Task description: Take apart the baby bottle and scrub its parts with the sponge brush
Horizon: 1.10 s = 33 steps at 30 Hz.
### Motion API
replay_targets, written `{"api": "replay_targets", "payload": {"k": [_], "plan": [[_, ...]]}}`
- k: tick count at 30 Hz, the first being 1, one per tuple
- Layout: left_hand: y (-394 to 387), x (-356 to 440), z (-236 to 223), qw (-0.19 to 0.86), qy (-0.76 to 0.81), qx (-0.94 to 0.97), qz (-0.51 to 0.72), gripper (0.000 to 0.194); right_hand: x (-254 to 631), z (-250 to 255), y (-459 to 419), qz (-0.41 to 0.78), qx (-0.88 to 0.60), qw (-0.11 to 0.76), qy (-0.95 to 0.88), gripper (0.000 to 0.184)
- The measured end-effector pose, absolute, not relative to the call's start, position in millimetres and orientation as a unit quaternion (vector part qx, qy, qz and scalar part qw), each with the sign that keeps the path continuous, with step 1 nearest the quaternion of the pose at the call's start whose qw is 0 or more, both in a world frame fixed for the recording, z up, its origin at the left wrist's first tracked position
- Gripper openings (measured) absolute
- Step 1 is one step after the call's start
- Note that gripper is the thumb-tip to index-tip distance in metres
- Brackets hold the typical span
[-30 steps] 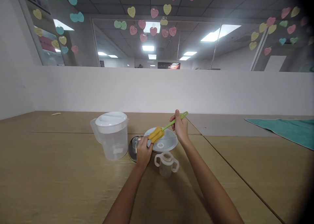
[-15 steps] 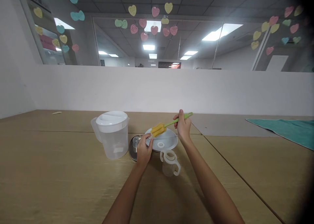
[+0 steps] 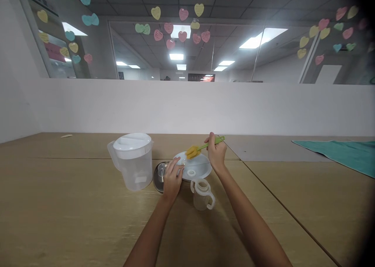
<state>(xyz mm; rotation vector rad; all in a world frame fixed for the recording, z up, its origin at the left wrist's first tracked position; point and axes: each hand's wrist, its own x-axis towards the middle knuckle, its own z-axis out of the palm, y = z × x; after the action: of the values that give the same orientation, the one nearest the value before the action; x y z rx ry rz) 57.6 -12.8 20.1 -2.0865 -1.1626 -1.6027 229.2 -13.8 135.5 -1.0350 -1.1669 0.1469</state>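
Observation:
My right hand (image 3: 216,152) is closed around the green handle of a bottle brush with a yellow sponge head (image 3: 192,152). The head hovers over a white bowl (image 3: 202,169). At the bowl's left side, my left hand (image 3: 172,178) pinches a small clear piece (image 3: 183,162), partly hidden by the fingers; its exact kind is hard to make out. The sponge is just apart from it. A white ring (image 3: 191,173) lies in the bowl. Nearer to me, a lidless clear baby bottle with two handles (image 3: 201,198) stands upright between my forearms.
A clear lidded pitcher (image 3: 136,169) stands left of my left hand. Beside it is a dark metal tray (image 3: 156,184) bearing a clear cap (image 3: 161,171). A green cloth (image 3: 342,153) lies at the far right, and a small flat scrap (image 3: 66,136) at the back left.
The yellow sponge head has come away from the clear piece, up and to the right. My right hand has turned slightly with the brush. My left hand stays near the same place.

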Motion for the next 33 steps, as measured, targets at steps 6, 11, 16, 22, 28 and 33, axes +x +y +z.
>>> {"api": "replay_targets", "payload": {"k": [6,11,16,22,28,33], "plan": [[-17,57,26,0.163,-0.433,-0.694,-0.552,0.018,223,139,-24,0.095,-0.426,0.727,-0.529,0.057],[-19,58,29,0.164,-0.416,-0.693,-0.565,0.012,225,138,-21,0.051,-0.424,0.722,-0.544,0.056],[-17,57,27,0.166,-0.402,-0.674,-0.597,0.009,228,138,-17,0.174,-0.42,0.746,-0.486,0.058],[-15,57,25,0.153,-0.42,-0.659,-0.605,0.014,229,138,-14,0.164,-0.429,0.733,-0.501,0.057],[-15,50,28,0.089,-0.492,-0.537,-0.679,0.02,231,138,-10,0.217,-0.445,0.732,-0.469,0.056],[-11,41,29,0.097,-0.571,-0.525,-0.623,0.029,240,141,-16,0.11,-0.488,0.712,-0.493,0.055]]}}
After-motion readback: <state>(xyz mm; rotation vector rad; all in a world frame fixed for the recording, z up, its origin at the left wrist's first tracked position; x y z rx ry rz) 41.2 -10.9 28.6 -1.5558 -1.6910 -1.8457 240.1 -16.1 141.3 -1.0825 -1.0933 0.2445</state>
